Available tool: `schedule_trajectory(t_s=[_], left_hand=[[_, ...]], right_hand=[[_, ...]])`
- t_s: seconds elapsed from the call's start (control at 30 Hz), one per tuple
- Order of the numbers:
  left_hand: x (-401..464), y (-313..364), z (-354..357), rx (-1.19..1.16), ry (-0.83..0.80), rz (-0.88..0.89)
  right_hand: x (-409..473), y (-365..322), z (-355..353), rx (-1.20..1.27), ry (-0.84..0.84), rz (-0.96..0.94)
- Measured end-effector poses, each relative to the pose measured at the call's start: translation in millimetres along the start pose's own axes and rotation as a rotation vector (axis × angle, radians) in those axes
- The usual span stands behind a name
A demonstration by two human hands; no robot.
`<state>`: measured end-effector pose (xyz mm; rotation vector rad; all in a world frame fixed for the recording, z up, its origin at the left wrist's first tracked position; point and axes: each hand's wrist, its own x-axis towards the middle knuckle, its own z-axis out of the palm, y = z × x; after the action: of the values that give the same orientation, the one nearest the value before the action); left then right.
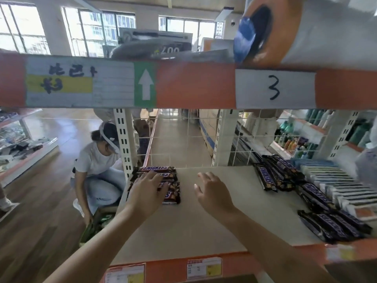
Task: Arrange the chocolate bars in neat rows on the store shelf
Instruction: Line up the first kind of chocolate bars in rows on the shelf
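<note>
Several brown chocolate bars [163,173] lie side by side in a row at the back left of the pale shelf board [204,221]. My left hand [147,190] rests flat on top of this row with its fingers spread. My right hand [212,190] hovers open over the bare middle of the shelf and holds nothing. More chocolate bars lie loose and askew on the right: a bunch at the back [273,174], one in the middle [316,195], and a bunch near the front edge [334,225].
Flat boxed goods [334,180] are stacked at the far right of the shelf. An orange beam with labels [183,84] crosses overhead. Behind the wire back panel a person [98,164] crouches in the aisle. Price tags [204,267] line the shelf's front edge.
</note>
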<state>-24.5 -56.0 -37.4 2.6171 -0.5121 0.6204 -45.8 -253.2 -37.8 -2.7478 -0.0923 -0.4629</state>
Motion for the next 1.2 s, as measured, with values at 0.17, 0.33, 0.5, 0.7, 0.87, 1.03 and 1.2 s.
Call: schedule_trajectory(t_s=[0.17,0.33,0.5,0.7,0.87,1.03,1.2], left_hand=[[27,52,32,-0.040,-0.166,0.130],[42,96,60,0.018,-0.301,0.207],[50,131,82,-0.009,-0.342,0.246],[66,171,96,-0.026,-0.341,0.308],[76,197,104,-0.010,-0.361,0.351],[87,210,112,0.001,-0.354,0.367],[95,206,115,0.030,-0.348,0.349]], right_hand=[[-9,40,-20,-0.151,-0.136,0.076],[-22,81,-43,-0.184,-0.183,0.183],[-36,117,-62,-0.208,-0.130,0.291],[-41,153,-84,-0.226,-0.089,0.376],[-39,177,-98,-0.239,-0.070,0.414],[-30,196,-104,-0.263,-0.019,0.431],[-13,215,-108,-0.287,0.037,0.491]])
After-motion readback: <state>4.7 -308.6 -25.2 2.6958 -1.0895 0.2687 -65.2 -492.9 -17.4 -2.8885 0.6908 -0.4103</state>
